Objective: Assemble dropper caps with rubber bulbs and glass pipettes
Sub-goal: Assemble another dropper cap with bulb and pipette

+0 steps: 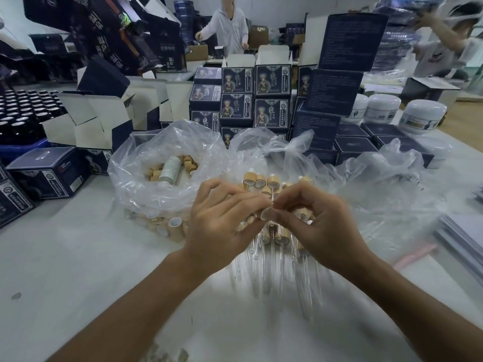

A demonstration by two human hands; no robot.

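My left hand (224, 220) and my right hand (316, 220) meet above the white table. The right hand's fingers curl round a bamboo dropper cap (266, 214) whose open end faces me. My left hand pinches a thin glass pipette (272, 198) at the cap's mouth. Under my hands lie several loose glass pipettes (264, 259). Assembled droppers with bamboo collars (264, 182) are piled just beyond. A clear plastic bag (167, 163) at the left holds loose bamboo caps (188, 161).
Dark blue product boxes (271, 105) are stacked behind the bags, with open white-lined boxes (99, 118) at the left. White jars (422, 113) stand at the right. Dark bottles (23, 105) fill the far left. Two people work at the back.
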